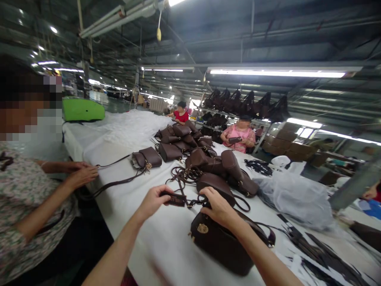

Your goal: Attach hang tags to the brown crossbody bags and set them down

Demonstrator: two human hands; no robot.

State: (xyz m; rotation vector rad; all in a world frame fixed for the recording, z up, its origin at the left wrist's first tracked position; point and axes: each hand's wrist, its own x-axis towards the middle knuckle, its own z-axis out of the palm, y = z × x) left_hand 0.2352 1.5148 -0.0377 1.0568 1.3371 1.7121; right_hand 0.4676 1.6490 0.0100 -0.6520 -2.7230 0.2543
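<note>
My left hand [156, 200] pinches a dark brown leather tag [176, 199] with faint lettering on it. From the tag's right end, a metal clasp and short strap [193, 203] lead toward the bag. My right hand [218, 208] is closed at the top of a dark brown handbag [226, 244]; its fingertips, partly hidden, lie near the strap end. The bag has a round gold emblem and gold zip pulls, and it leans on the table under my right forearm. Just behind it rests another brown bag [214, 186].
Brown bags [205, 159] and tangled straps pile up across the white table [154, 238]. A co-worker's hands [80, 174] hold a small bag's strap at left. Clear plastic bags [297, 194] and loose dark straps [321, 254] lie at right. Two people stand beyond the pile.
</note>
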